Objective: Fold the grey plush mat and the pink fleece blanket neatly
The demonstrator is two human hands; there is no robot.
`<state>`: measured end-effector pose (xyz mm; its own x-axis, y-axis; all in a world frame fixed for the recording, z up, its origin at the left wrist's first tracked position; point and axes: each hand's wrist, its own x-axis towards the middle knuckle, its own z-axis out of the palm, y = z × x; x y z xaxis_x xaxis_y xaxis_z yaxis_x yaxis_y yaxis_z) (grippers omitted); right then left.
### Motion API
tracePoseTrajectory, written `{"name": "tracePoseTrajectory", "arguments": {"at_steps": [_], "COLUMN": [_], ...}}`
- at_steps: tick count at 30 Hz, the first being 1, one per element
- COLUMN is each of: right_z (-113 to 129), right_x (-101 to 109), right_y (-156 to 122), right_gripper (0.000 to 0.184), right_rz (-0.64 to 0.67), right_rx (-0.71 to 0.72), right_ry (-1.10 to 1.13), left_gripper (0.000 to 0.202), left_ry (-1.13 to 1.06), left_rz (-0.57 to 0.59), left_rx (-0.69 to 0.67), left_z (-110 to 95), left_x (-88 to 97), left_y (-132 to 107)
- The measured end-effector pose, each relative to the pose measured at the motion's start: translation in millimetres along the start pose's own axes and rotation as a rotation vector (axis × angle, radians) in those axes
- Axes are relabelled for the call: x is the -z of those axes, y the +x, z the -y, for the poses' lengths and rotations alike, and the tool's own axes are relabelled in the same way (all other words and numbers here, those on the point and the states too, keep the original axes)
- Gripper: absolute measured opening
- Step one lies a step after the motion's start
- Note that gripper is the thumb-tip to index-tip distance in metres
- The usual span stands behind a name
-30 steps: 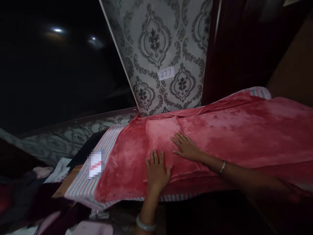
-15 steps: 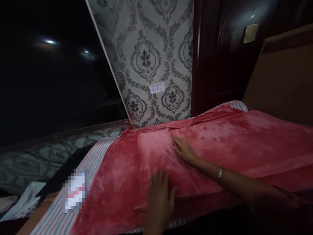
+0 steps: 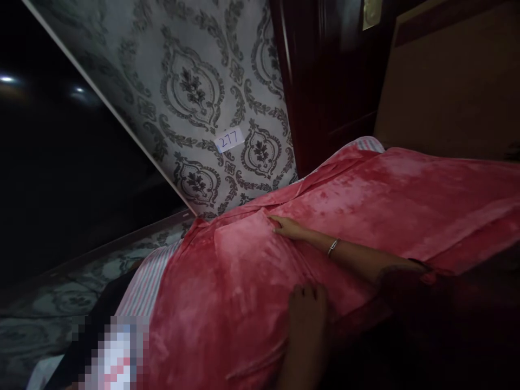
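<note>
A red, velvety cloth (image 3: 195, 303) with paler patches lies spread over a striped sheet (image 3: 148, 276). A lighter folded panel (image 3: 244, 244) lies on its middle. My right hand (image 3: 289, 227), with a silver bangle at the wrist, is closed on the panel's far right corner, pinching it between thumb and fingers. Nearer to me, my left hand (image 3: 307, 303) has its fingers curled into the cloth along the panel's right side; its fingertips are partly hidden in shadow.
A large dark screen (image 3: 73, 179) stands at the left. Behind are patterned wallpaper (image 3: 190, 92) with a paper label (image 3: 229, 140) reading 277, and a dark red door (image 3: 325, 81). A cardboard box (image 3: 450, 86) is at the right. A blurred patch (image 3: 117, 352) covers the lower left.
Both hands lay flat with fingers spread; now their fingers are curled on the cloth. My left hand has shifted right to the panel's edge. The camera view has tilted and turned.
</note>
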<state>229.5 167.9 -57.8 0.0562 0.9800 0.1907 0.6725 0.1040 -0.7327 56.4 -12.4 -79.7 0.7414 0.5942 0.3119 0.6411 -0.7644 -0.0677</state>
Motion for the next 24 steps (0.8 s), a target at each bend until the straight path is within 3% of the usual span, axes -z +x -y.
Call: {"name": "tracePoseTrajectory", "arguments": {"at_steps": [3,7,9,12,15,18,21,24], "right_z": [3.0,8.9,8.5,1.1,-10.6,-17.6,-11.7,10.1], "right_x": [-4.5,-7.1,-3.5,4.7,8.1,6.7,7.2,8.7], "right_y": [2.0,6.4,7.6,5.8,-0.6,-6.9,-7.5,0.2], "right_gripper": [0.066,0.060,0.060,0.060,0.057,0.055,0.058,0.062], "right_rz": [0.000,-0.049,-0.087,-0.127,-0.115,-0.078,-0.065,-0.095], "right_rx": [0.032,0.074,0.084,0.071,0.030,0.004,-0.001,0.020], "right_ry": [0.005,-0.010,-0.033,-0.097,-0.175,-0.247,-0.304,-0.428], "left_gripper": [0.029,0.035,0.037,0.034,0.029,0.036,0.042,0.041], "left_ry": [0.020,-0.007,-0.020,-0.032,-0.043,-0.214,-0.582,-0.645], "left_rz": [-0.120,-0.293,-0.317,-0.219,-0.096,0.000,0.092,0.078], "left_rx": [0.036,0.086,0.067,0.032,0.087,0.130,0.122,0.271], "left_z": [-0.6,0.0,-2.4,-14.5,-31.6,-36.0,-11.2,44.3], "left_x": [-7.2,5.6,10.0,1.7,-8.5,7.8,47.9,80.2], "left_y": [2.7,7.8,12.7,23.1,29.1,23.5,18.1,32.2]}}
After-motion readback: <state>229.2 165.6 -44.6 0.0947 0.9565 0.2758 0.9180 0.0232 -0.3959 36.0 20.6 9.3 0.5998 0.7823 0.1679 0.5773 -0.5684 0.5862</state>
